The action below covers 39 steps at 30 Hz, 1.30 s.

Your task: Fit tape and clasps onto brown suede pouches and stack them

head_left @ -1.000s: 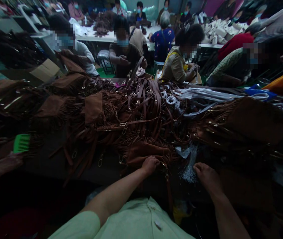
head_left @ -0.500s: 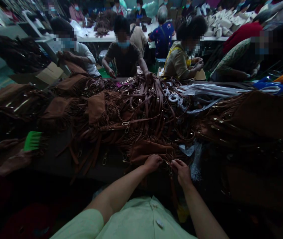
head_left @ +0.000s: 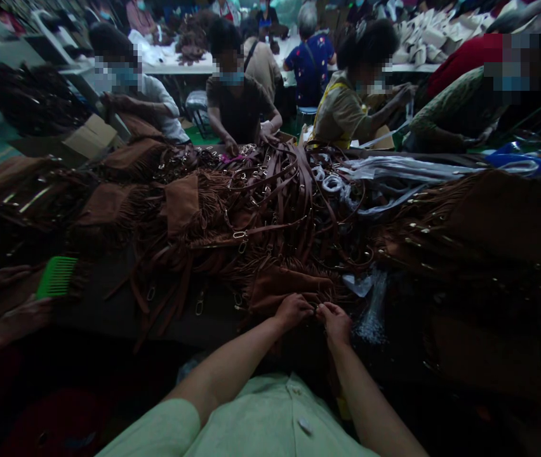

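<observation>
A brown fringed suede bag [head_left: 277,289] lies at the table's near edge in front of me. My left hand [head_left: 294,311] is closed on its near right edge, with fingertips pinched together. Close beside it, my right hand [head_left: 336,322] is also closed, thumb and finger pinching what looks like a strap clasp at the bag's edge. The fingers mostly hide this small piece, and the strap below is lost in shadow.
Brown straps [head_left: 294,190] with metal clasps are heaped mid-table. More fringed bags [head_left: 182,200] lie left, and a large brown pile [head_left: 494,216] right. A co-worker's hand holds a green comb [head_left: 56,277] at left. A clear plastic bag [head_left: 373,311] lies by my right hand. Several people work opposite.
My right hand has moved left, up against my left hand; the clasp and strap hanging there are now hidden. The co-worker's green comb has shifted slightly down and left.
</observation>
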Motion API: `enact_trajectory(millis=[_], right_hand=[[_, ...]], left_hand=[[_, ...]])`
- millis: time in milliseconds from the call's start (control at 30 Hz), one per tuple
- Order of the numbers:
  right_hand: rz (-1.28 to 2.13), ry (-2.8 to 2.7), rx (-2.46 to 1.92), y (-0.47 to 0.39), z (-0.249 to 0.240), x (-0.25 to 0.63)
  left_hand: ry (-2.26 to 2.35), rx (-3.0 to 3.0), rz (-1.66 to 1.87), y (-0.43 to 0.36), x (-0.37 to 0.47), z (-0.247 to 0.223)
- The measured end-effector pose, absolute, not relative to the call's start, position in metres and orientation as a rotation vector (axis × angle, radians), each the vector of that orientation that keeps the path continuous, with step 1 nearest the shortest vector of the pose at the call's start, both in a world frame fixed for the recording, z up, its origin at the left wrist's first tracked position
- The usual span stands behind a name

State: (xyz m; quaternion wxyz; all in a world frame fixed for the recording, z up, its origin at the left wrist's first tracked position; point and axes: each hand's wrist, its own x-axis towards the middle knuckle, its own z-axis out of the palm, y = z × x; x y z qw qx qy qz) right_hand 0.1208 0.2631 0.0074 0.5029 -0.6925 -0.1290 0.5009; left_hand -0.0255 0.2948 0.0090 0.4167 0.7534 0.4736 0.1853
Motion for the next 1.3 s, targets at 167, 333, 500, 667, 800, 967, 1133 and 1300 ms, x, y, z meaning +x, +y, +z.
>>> enact_trajectory(millis=[167,333,500,667,800,967,1133,1300], right_hand=[[1.001,-0.78,-2.042,0.256,0.028,0.135],[0.411,-2.093,-1.821,0.255,0.06,0.14],[0.281,-2.561,-1.709,0.273,0.066,0.141],[0.265,-2.419,-1.914,0.265,0.068,0.136],[0.561,-2.007,-2.246,0.248,0.061,0.116],[0.641,-1.819,-2.419,0.244,0.047,0.103],[0.65,-1.755,-2.449,0.247,0.041,0.105],[0.674,-1.721,-2.44,0.248,0.044,0.103]], left_hand=[[1.254,1.899,0.396,0.298,-0.021,0.008],[1.251,1.921,0.37,0.299,-0.021,0.007],[1.209,1.915,0.331,0.3,-0.023,0.009],[1.157,1.89,0.327,0.304,-0.029,0.007],[1.086,1.832,0.309,0.309,-0.031,0.002],[1.099,1.753,0.286,0.312,-0.028,0.0],[1.081,1.759,0.253,0.313,-0.031,0.004],[1.072,1.723,0.217,0.318,-0.035,0.008]])
